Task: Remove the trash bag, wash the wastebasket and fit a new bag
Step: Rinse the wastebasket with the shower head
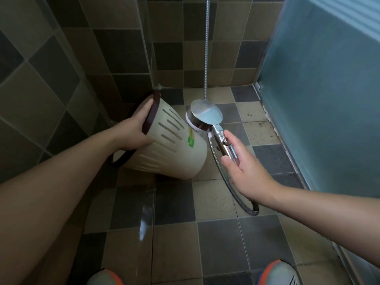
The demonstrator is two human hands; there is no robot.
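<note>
A cream wastebasket [176,149] with slotted sides, a dark brown rim and a green sticker is tipped on its side above the tiled floor, its mouth turned left toward the wall. My left hand [136,130] grips it at the brown rim. My right hand [242,167] holds the chrome handle of a shower head [205,116], fingers loosely wrapped, with the round head facing the basket's side. Its metal hose [224,175] loops down under my right hand. No bag shows on the basket.
A wet streak [146,214] runs across the checkered floor tiles. Tiled walls meet in the corner behind the basket, a second hose [206,48] hangs down the wall, and a frosted blue-green panel [320,99] closes the right side. My two shoes [277,272] are at the bottom edge.
</note>
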